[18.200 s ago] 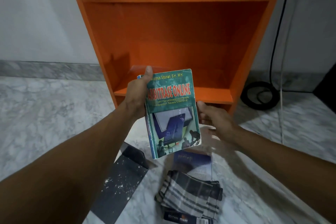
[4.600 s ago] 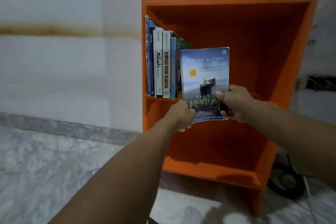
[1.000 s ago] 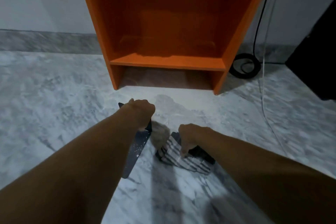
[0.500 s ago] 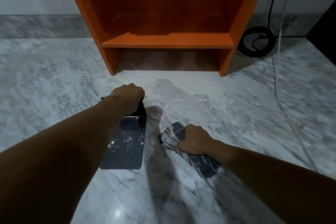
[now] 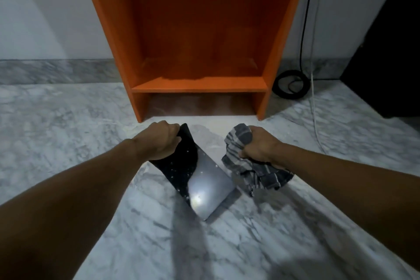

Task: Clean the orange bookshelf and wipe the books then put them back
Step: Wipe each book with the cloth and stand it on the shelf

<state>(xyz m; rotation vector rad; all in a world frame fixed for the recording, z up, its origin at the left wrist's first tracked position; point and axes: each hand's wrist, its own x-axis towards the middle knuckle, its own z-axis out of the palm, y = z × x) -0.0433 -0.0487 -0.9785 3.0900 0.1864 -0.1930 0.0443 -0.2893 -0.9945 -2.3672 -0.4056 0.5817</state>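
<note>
My left hand grips a glossy black dust-speckled book, tilted above the marble floor. My right hand has its fingers clamped on a crumpled grey striped cloth.

bottom shelf clear, cable coil rt

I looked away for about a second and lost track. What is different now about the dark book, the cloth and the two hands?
The left hand has lifted the dark book off the marble floor and tilted it, its speckled cover now catching light. The right hand has picked the striped cloth up, bunched, beside the book. Unchanged: each hand's grip, and the orange bookshelf with its lowest shelf bare.
</note>
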